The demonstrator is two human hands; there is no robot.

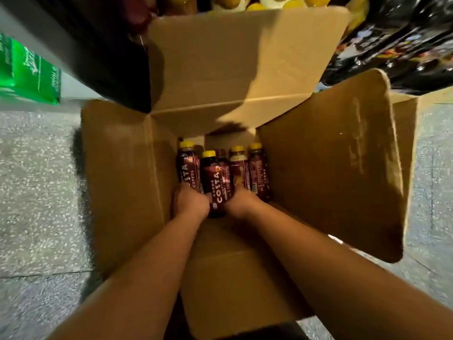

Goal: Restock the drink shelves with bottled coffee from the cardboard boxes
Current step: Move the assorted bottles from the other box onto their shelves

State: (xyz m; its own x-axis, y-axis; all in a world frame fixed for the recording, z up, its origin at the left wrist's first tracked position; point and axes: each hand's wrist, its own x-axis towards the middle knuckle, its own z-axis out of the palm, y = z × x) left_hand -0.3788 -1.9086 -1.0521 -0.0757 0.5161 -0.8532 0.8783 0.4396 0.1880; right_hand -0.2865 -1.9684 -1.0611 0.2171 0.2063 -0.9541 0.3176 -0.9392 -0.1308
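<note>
Both hands are sunk deep in the box, knuckles up and fingers curled down out of sight, so whether either one actually grips a bottle cannot be told. The left hand (190, 202) sits at the base of the far-left bottle (187, 168). The right hand (241, 201) sits at the bases of the two bottles (247, 170) on its side. The centre bottle (215, 180) lies directly between them, its base level with both wrists and about equally near each. All the bottles run lengthwise straight away from the hands, with their yellow caps at the far end, so lifting one likely means drawing it up and back by its base. Around the hands stand the walls of the cardboard box (127, 180), its far flap (245, 65) raised beyond the caps. Outside it is speckled floor (36, 180), with a green pack (27, 72) far to the left. Beyond the flap, yellow-topped stock (256, 6) shows on the shelves.
</note>
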